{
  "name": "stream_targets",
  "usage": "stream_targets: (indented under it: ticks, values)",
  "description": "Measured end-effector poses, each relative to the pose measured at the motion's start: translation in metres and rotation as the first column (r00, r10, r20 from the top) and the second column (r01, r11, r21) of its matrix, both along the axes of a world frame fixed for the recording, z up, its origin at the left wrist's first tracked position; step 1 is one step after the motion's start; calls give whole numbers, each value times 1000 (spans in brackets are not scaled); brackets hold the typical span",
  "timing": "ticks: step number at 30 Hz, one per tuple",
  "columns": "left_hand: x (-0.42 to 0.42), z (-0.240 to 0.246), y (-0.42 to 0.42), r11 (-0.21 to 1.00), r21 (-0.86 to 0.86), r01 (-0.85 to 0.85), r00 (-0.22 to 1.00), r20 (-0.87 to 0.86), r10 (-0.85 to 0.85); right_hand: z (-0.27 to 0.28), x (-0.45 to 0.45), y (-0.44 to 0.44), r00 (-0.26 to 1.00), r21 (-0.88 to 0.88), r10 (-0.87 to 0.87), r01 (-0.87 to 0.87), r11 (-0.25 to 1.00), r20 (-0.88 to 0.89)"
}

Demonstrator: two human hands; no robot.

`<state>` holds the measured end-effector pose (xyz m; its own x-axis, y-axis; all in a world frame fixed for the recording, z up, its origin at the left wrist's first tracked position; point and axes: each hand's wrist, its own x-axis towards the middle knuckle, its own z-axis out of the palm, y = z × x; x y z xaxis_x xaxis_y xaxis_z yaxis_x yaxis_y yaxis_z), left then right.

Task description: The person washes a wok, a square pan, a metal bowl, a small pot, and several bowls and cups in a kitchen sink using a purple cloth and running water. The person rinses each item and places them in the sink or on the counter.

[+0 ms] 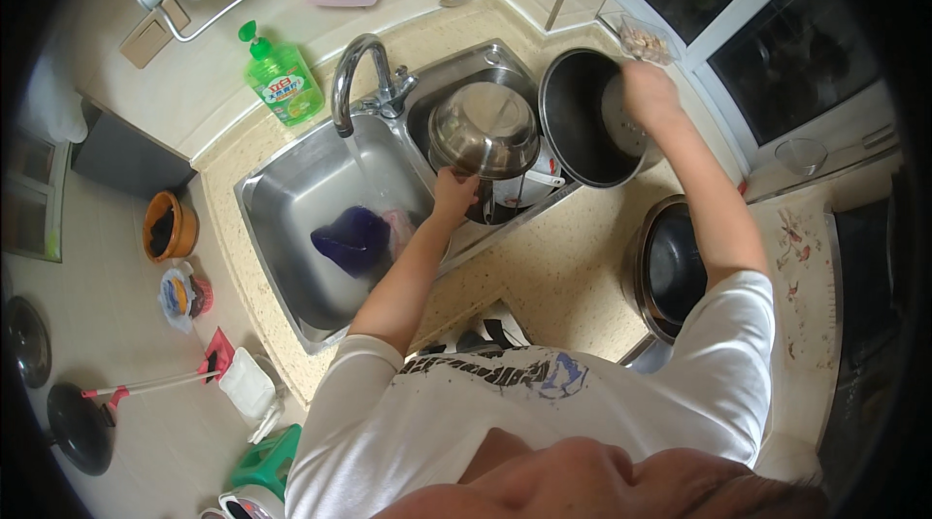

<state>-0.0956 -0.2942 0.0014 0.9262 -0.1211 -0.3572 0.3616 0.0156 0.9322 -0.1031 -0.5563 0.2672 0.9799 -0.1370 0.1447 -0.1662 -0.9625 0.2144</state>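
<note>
My left hand (455,195) grips the near rim of an upturned stainless-steel bowl (484,122), which rests over other dishes in the right sink basin (502,64). My right hand (648,96), slightly blurred, holds the rim of a deep dark pot (575,118) tilted beside that basin, its mouth facing me. What my right fingers do behind the rim is hidden. From the chrome faucet (357,56) water runs into the left basin (284,249), where a dark purple cloth (353,238) and a pink cloth (397,231) lie, partly behind my left forearm.
Green dish-soap bottle (284,86) stands behind the sink. A black-lined pot (673,264) sits on the counter (568,249) at right, near my right arm. A clear container (644,42) is by the window. An orange bowl (167,228) and wok lids (80,428) are at left.
</note>
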Motion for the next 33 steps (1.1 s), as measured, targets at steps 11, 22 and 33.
stream_targets:
  ticks: [11,22,33]
  values:
    - [-25,14,158,709,640,-297,729,631,-264,58,-106,64,950,591,178,-301,749,257]
    - [-57,-93,251,127,697,705,559,-436,-705,-109,-43,285,631,530,614,-761,373,474]
    - [-65,-38,285,942,294,161,972,-215,-99,-218,1,316,809,497,488,-587,639,328]
